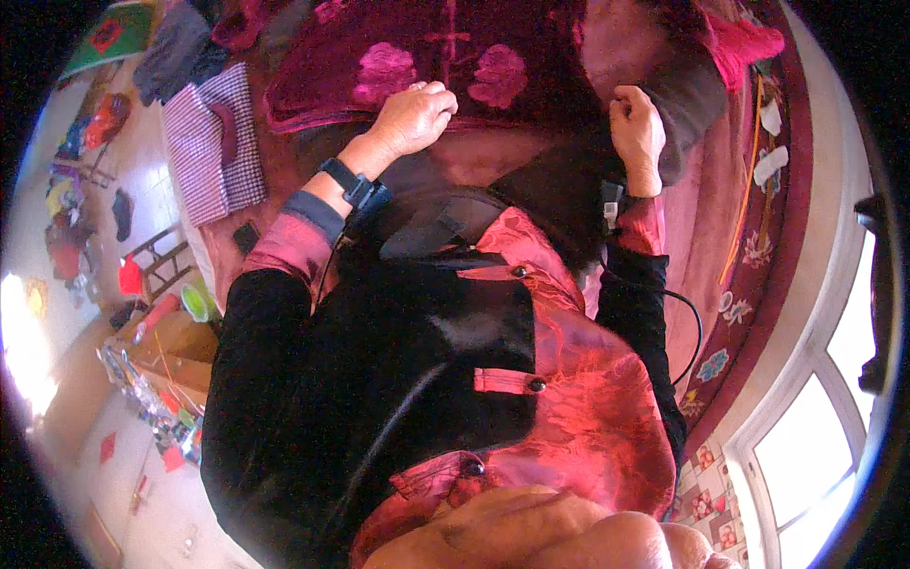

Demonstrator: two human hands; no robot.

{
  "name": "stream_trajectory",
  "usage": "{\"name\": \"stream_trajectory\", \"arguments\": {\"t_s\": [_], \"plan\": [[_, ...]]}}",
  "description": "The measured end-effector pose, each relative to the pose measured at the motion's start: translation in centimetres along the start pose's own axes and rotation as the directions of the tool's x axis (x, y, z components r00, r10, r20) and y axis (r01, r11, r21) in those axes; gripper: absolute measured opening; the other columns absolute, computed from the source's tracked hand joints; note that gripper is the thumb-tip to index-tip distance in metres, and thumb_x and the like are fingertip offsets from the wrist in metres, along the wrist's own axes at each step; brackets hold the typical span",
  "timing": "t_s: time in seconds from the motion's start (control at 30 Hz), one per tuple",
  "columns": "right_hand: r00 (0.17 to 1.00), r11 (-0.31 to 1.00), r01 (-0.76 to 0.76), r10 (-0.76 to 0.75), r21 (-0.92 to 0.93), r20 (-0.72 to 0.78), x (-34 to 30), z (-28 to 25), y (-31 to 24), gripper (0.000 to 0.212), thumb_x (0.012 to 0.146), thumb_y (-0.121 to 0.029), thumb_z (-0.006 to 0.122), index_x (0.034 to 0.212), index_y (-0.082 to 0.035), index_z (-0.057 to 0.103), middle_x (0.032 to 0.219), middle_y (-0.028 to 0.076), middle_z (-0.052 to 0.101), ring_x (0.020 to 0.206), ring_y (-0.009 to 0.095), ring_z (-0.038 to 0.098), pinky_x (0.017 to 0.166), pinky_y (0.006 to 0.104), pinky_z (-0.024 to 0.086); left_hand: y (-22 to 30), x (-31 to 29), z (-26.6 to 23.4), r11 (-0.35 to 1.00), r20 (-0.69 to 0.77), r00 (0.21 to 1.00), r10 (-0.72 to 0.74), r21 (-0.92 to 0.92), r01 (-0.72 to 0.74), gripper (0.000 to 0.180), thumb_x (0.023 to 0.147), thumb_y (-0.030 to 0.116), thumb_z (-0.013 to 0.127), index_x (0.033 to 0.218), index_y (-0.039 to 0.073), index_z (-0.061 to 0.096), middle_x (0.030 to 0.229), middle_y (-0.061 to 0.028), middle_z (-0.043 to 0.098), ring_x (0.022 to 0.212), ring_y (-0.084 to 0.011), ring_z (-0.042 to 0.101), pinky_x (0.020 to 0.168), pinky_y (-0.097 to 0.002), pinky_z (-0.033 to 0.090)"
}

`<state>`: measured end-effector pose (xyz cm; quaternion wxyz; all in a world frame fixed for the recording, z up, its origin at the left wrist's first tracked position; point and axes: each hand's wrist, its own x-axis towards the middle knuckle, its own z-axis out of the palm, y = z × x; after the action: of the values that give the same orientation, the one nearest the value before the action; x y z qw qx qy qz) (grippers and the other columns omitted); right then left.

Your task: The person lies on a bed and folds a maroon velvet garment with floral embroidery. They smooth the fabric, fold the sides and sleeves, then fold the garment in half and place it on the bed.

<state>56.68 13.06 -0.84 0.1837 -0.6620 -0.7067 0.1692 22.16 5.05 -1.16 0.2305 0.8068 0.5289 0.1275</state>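
Note:
A dark magenta velvety cloth [436, 95] lies spread before me, with two raised pink flowers and a line down its middle; it looks like a garment. My left hand [412, 119] hovers over or rests on its near edge, beside the left flower, fingers curled. Off the cloth's right side, my right hand [637, 133] is curled with thumb and fingers together, close to my dark-clad leg [678, 104]. Whatever is between the fingers of either hand is too small or hidden to make out.
Folded checked cloth [213, 147] lies on the left edge of the reddish bedspread [697, 242], with a small dark object [245, 236] nearby. At right are a bright pink cloth [744, 47] and an orange stick or cord [744, 180]. A wooden stool [161, 261] stands on the floor.

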Motion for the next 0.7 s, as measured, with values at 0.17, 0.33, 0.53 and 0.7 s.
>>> {"name": "stream_trajectory", "arguments": {"t_s": [0.17,0.33,0.53,0.7], "plan": [[0.964,0.943,0.220,-0.171,-0.249,0.202,-0.4,0.0,0.3,0.032,0.078,-0.020,0.064,0.111,-0.016,0.066,0.104,0.010,0.070,0.100,0.031,0.064,0.090,0.0432,0.048,0.0,1.5,4.2,0.980,0.136,0.984,-0.112,0.181,0.087,0.020,0.083,0.013,0.064,0.103,0.011,0.061,0.101,-0.0103,0.057,0.096,-0.0336,0.060,0.080,-0.0459,0.053],[0.950,0.898,0.283,-0.216,-0.336,0.225,-0.2,1.1,-0.4,0.033,0.078,-0.016,0.059,0.111,-0.014,0.064,0.103,0.009,0.070,0.104,0.032,0.063,0.096,0.0441,0.043,-0.7,2.1,5.7,0.953,0.081,0.995,-0.050,0.303,0.024,0.017,0.080,0.009,0.063,0.096,0.007,0.059,0.097,-0.0118,0.057,0.092,-0.0332,0.061,0.076,-0.0461,0.054],[0.927,0.916,0.244,-0.124,-0.319,0.355,2.0,2.5,0.2,0.033,0.082,-0.018,0.056,0.114,-0.011,0.063,0.099,0.013,0.072,0.100,0.034,0.066,0.093,0.0463,0.046,-1.2,2.8,5.8,0.966,0.027,1.000,-0.005,0.260,-0.002,0.012,0.081,0.009,0.058,0.092,0.007,0.058,0.090,-0.0124,0.059,0.089,-0.0340,0.062,0.074,-0.0473,0.053],[0.951,0.903,-0.224,0.119,0.368,0.286,4.3,2.2,1.4,0.030,0.083,-0.023,0.072,0.109,-0.007,0.068,0.091,0.011,0.072,0.087,0.021,0.068,0.076,0.0360,0.053,-1.9,1.4,4.4,0.979,0.051,0.977,-0.206,0.026,0.204,0.017,0.083,0.012,0.058,0.099,0.007,0.059,0.098,-0.0129,0.063,0.094,-0.0358,0.062,0.078,-0.0479,0.052]]}}
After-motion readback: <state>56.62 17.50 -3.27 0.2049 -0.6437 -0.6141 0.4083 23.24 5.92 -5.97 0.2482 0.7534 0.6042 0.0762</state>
